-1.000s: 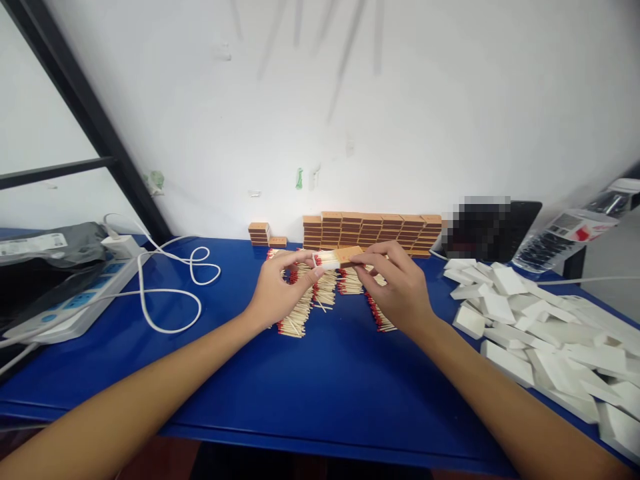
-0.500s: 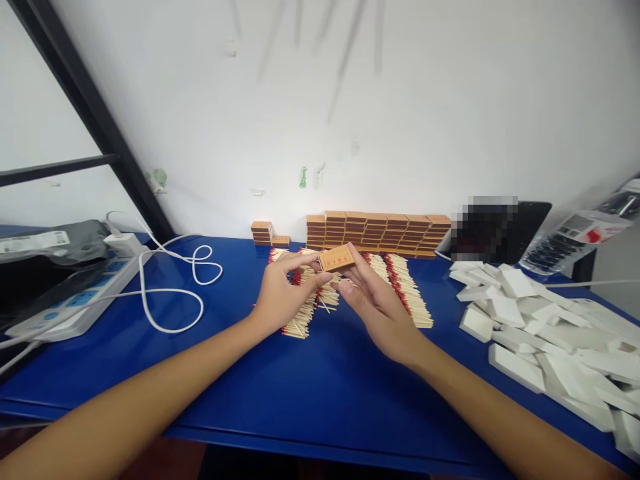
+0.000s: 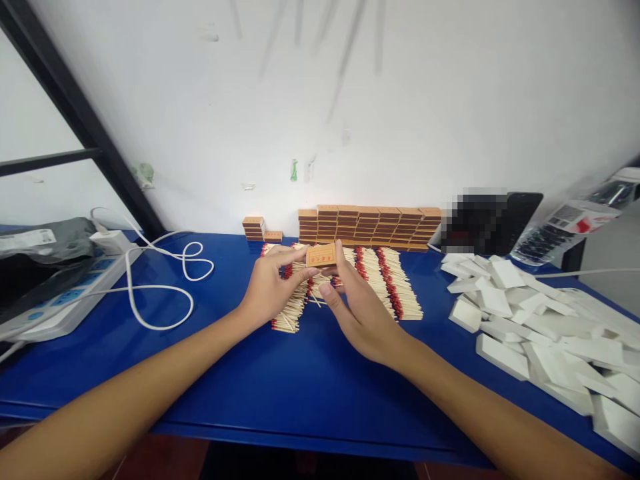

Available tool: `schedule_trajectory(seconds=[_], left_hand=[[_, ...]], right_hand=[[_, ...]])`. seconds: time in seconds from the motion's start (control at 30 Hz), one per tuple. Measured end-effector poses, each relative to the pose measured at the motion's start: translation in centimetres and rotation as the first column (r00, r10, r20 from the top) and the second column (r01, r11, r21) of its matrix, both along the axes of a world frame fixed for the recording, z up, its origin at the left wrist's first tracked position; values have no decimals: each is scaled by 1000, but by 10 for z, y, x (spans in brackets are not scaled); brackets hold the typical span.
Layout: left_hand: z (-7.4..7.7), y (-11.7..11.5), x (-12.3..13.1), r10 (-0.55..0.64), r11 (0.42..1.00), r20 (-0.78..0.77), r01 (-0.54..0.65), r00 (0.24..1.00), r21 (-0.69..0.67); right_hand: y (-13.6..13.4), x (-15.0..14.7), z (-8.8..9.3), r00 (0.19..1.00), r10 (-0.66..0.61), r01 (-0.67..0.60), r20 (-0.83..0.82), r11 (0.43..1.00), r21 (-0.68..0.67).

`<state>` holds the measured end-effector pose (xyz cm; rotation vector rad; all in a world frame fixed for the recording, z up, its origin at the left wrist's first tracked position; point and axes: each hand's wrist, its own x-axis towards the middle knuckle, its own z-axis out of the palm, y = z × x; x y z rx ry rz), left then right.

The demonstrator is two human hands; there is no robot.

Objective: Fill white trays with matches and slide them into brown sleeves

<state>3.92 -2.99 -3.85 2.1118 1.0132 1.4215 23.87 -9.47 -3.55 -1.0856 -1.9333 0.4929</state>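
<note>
Matchbox held up between my hands, above the tabletop and over the match rows. My left hand pinches its left end, thumb against fingers; my right hand has its fingers laid along the right end, thumb standing apart below. Box small, tan-orange, tilted slightly, reddish print on the upper face; left end partly hidden by my fingers.

Beneath and behind: rows of red-tipped matches, several partly blocked by both hands, a few sticks askew near the middle. Beyond them, against the wall, a long bank of stacked matchboxes; left of it, a short stack with a single box just beside.

Farther right: heap of white pieces, dark flat device partly pixelated, tilted clear bottle. Farther left: looping white cable, power strip, dark bag
</note>
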Motion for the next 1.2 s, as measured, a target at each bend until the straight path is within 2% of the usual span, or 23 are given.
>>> schedule_trajectory(seconds=[0.13,0.3,0.4,0.5,0.6,0.7,0.93,1.07,1.2], left_hand=[[1,-1,1,8,1000,-32,-7,999,22],[11,-6,2,-74,996,-81,71,994,-46],[17,-12,4,-110,986,-52,103,993,-130],[20,-17,7,-62,977,-29,54,998,-206],[20,-21,10,-38,975,-44,28,998,-219],[17,-22,11,-45,981,-60,33,997,-193],[12,-14,8,-3,982,-2,2,1000,-189],[13,-14,8,-15,977,6,15,1000,-212],[14,-18,10,-14,985,-29,9,999,-173]], right_hand=[[4,2,0,996,-45,54,-79,992,113],[18,13,4,982,-123,145,-141,976,161],[20,15,6,985,-123,148,-121,963,226],[18,12,5,989,-109,132,-97,953,274],[15,8,2,994,-78,97,-73,946,310],[14,7,0,996,-65,83,-68,950,302],[18,12,4,992,-105,116,-72,979,170],[18,14,3,995,-88,93,-37,977,192],[16,13,3,997,-67,53,41,959,280]])
